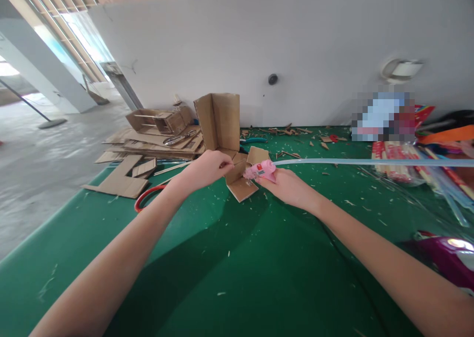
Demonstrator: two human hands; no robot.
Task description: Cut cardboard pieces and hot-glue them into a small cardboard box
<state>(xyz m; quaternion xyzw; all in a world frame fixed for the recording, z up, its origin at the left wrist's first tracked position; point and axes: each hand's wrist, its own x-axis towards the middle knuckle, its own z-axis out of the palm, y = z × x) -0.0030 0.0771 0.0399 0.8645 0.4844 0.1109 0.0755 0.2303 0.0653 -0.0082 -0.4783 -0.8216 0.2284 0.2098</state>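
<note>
Cardboard (224, 130) prob. light, stiff-ish, creasable; best held by outer edges. R hand (287, 185) wrapped round glue gun (263, 168); L hand (208, 169) pinched, can't tell on what.

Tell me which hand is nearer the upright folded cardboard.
Left. The left hand is just in front of the upright folded cardboard, near its base; the right hand, holding the pink glue gun, is farther off, to the right.

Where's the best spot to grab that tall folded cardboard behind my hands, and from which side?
Pinch the folded cardboard at its top edge, probably from above: it stands upright with that thin edge free, while its base sits close to the left hand and pink glue gun.
</note>
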